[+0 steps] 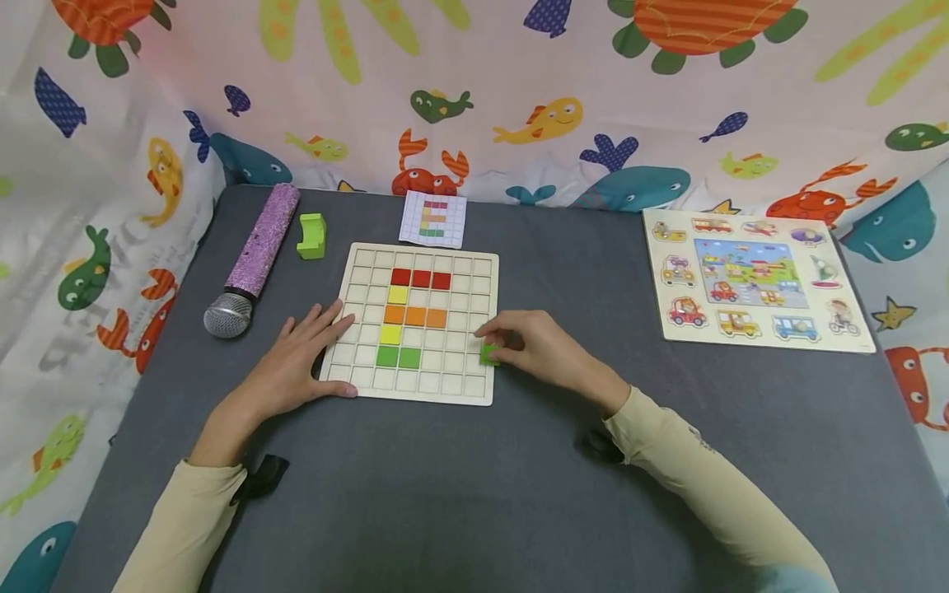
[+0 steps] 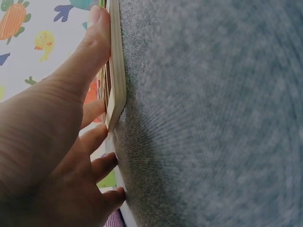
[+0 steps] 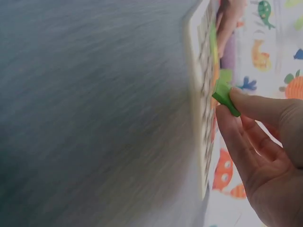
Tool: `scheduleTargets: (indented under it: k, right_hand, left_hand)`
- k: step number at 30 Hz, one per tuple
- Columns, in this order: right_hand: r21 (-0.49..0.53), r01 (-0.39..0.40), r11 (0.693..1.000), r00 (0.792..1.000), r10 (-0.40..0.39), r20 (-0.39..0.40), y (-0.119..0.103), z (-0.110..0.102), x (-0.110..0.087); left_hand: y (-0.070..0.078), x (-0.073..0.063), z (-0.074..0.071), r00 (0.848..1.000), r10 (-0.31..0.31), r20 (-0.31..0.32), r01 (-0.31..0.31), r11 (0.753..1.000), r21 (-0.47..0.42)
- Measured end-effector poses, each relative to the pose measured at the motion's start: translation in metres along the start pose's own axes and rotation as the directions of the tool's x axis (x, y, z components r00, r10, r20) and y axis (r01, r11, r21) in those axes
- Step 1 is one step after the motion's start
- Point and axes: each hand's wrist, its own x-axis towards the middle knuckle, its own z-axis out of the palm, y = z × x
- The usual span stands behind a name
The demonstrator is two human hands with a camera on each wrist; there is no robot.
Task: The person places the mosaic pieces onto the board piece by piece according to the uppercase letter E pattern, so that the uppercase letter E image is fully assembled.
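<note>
A wooden grid board (image 1: 474,387) lies flat on the table. Red tiles (image 1: 420,280) form a row near its top, with a yellow tile (image 1: 398,295) under them. Orange tiles (image 1: 415,316) make a second row, a second yellow tile (image 1: 390,334) sits below, then two green tiles (image 1: 387,356). My left hand (image 1: 300,362) rests on the board's left edge, fingers spread and thumb along the near corner. Over the right edge, my right hand (image 1: 544,350) pinches a small green tile (image 3: 226,98) between thumb and fingertips, tilted and above the board.
Behind the board lies a paper card (image 1: 409,221) printed with a coloured grid pattern. A glittery purple microphone (image 1: 259,243) and a green notched block (image 1: 312,236) are at the left. A picture puzzle board (image 1: 675,317) lies at the right, near the patterned cloth (image 1: 489,82) behind.
</note>
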Motion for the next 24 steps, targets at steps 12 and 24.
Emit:
scheduleTargets:
  k: [12,24]
  right_hand:
    - [0.104,0.036,0.994,0.997,-0.043,0.066,-0.021,0.039,0.047]
    - [-0.011,0.04,0.999,0.998,-0.039,0.053,-0.022,0.056,0.05]
  left_hand:
    - [0.001,-0.002,0.0,1.0,-0.013,0.013,0.013,1.0,-0.013]
    - [0.003,-0.001,0.0,1.0,-0.002,-0.006,0.001,1.0,-0.017]
